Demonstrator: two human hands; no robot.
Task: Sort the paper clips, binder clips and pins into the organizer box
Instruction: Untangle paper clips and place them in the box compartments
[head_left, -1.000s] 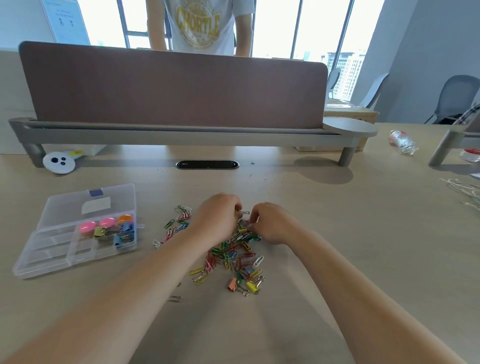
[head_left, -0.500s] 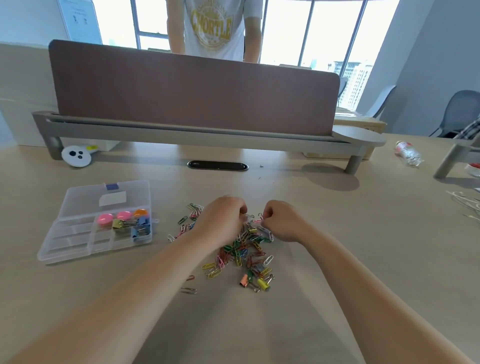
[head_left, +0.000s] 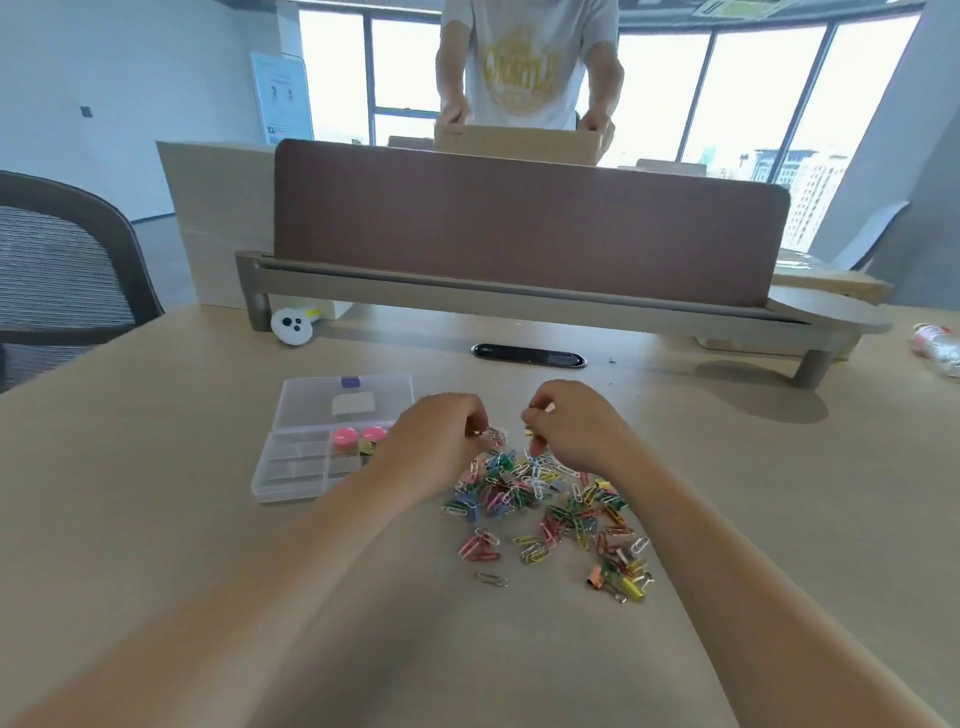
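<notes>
Light wood worktop (head_left: 208, 571) w/ brown divider screen (head_left: 519, 223) at back, black cable slot (head_left: 528, 356) in front. White round gadget (head_left: 292, 325) by screen's left leg. Plastic bottle (head_left: 937, 348) far right. Mesh chair (head_left: 57, 260) left. Behind screen, person (head_left: 524, 62) holds cardboard box (head_left: 519, 145).

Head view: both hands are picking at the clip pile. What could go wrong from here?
1. The left hand pinches a clip cluster and the right hand a yellow clip. Interlocked clips from the pile may trail along and drop.
2. The left forearm crosses the organizer box at its corner, so a sweep could nudge the box.
3. Binder clips lie mixed at the pile's near edge and look easy to missort.
</notes>
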